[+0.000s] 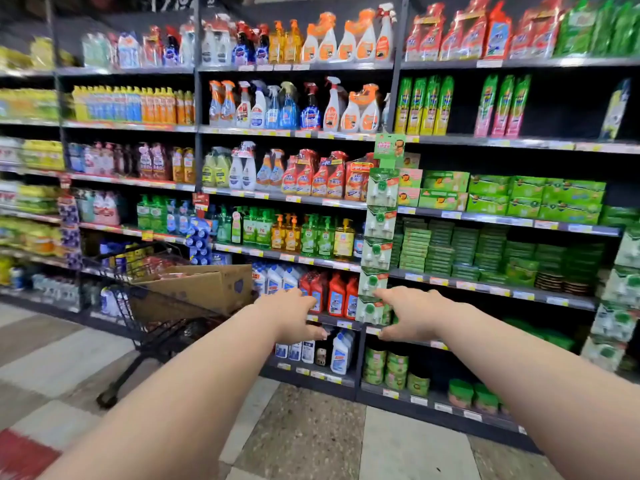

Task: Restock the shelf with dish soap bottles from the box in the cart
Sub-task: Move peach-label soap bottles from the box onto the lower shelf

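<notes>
Both empty hands, left (pixel 298 318) and right (pixel 412 315), reach toward the shelf (pixel 332 322), the boxed cart (pixel 166 306) standing left.

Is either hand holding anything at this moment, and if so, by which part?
Nothing is held. The left hand and right hand are both open and empty, stretched toward the shelf.

Two bare forearms in view, no sleeves anywhere along them. No watch, no bracelet, no gloves. Left hand (pixel 298 317) bare, right hand (pixel 412 315) bare too, no rings showing. Fingernails too blurred to tell.
</notes>
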`<state>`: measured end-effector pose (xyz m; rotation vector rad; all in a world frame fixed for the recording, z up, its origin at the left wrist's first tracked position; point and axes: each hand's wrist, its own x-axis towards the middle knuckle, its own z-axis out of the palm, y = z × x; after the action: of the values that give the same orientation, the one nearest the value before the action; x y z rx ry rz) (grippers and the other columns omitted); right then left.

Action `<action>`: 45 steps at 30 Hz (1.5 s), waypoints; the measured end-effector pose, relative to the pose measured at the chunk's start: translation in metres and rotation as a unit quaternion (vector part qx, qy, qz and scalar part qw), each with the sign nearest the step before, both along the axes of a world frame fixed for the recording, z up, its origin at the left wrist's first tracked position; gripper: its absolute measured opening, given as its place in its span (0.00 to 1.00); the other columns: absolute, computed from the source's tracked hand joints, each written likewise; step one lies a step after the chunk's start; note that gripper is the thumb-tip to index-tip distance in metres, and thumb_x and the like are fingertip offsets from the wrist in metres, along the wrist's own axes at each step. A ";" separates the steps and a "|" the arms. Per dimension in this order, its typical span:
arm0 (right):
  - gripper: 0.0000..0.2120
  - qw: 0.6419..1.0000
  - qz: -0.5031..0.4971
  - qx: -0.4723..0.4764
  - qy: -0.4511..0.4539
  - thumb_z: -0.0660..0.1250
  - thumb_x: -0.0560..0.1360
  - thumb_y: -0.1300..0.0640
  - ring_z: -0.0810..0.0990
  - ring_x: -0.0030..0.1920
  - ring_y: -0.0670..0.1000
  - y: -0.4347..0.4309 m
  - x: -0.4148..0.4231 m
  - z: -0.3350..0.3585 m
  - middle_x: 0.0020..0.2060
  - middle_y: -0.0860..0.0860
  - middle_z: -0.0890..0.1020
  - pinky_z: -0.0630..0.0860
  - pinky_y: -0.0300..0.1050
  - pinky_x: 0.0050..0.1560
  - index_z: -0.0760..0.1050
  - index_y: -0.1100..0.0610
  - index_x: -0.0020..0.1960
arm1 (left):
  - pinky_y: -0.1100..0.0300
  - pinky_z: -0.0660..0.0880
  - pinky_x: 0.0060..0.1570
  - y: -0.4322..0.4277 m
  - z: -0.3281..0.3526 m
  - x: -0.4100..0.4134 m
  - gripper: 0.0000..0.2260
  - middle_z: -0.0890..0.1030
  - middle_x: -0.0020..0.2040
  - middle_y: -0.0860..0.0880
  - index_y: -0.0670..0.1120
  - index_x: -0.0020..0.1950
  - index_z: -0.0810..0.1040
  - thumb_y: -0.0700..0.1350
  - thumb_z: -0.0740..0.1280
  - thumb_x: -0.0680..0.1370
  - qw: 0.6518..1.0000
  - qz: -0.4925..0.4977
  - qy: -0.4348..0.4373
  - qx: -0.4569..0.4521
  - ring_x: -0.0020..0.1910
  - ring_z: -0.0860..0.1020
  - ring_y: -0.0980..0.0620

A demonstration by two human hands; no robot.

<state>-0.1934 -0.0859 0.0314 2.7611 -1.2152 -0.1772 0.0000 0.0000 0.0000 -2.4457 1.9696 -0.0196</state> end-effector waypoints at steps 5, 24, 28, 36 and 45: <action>0.38 1.000 0.023 0.001 0.016 0.62 0.76 0.42 0.61 0.75 0.55 -0.036 0.076 -0.012 0.76 0.50 0.59 0.60 0.60 0.72 0.47 0.48 0.78 | 0.46 0.66 0.67 -0.027 -0.011 0.070 0.33 0.60 0.76 0.46 0.51 0.77 0.56 0.65 0.58 0.76 1.000 0.027 0.007 0.006 0.72 0.63 0.44; 0.38 0.997 0.069 0.033 0.026 0.63 0.76 0.41 0.61 0.75 0.56 -0.180 0.327 -0.040 0.76 0.52 0.59 0.59 0.60 0.72 0.48 0.49 0.78 | 0.48 0.68 0.64 -0.137 -0.039 0.306 0.31 0.68 0.69 0.44 0.50 0.74 0.61 0.65 0.59 0.76 0.994 0.102 -0.012 0.046 0.68 0.68 0.42; 0.37 0.994 0.097 0.044 0.028 0.62 0.77 0.42 0.58 0.76 0.55 -0.224 0.382 -0.046 0.77 0.51 0.56 0.56 0.62 0.73 0.47 0.49 0.78 | 0.47 0.68 0.66 -0.170 -0.049 0.355 0.32 0.66 0.71 0.44 0.50 0.75 0.60 0.65 0.59 0.75 0.989 0.131 -0.011 0.062 0.69 0.67 0.42; 0.34 0.979 0.193 0.059 0.036 0.62 0.78 0.44 0.62 0.74 0.55 -0.322 0.500 -0.043 0.76 0.52 0.60 0.64 0.53 0.68 0.52 0.53 0.77 | 0.47 0.66 0.68 -0.252 -0.053 0.455 0.34 0.63 0.74 0.46 0.51 0.76 0.57 0.65 0.59 0.75 0.975 0.211 0.009 0.067 0.71 0.65 0.43; 0.38 0.963 0.255 0.078 0.048 0.64 0.75 0.41 0.63 0.73 0.56 -0.379 0.631 -0.070 0.75 0.52 0.61 0.66 0.55 0.70 0.49 0.51 0.78 | 0.47 0.67 0.68 -0.293 -0.080 0.553 0.35 0.63 0.74 0.45 0.50 0.76 0.58 0.65 0.61 0.75 0.961 0.266 0.040 0.065 0.71 0.66 0.44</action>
<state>0.4371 -0.4653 -0.0389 3.0457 -0.4539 -0.3608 0.5525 -0.2934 -0.0795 -2.8260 1.2227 0.2030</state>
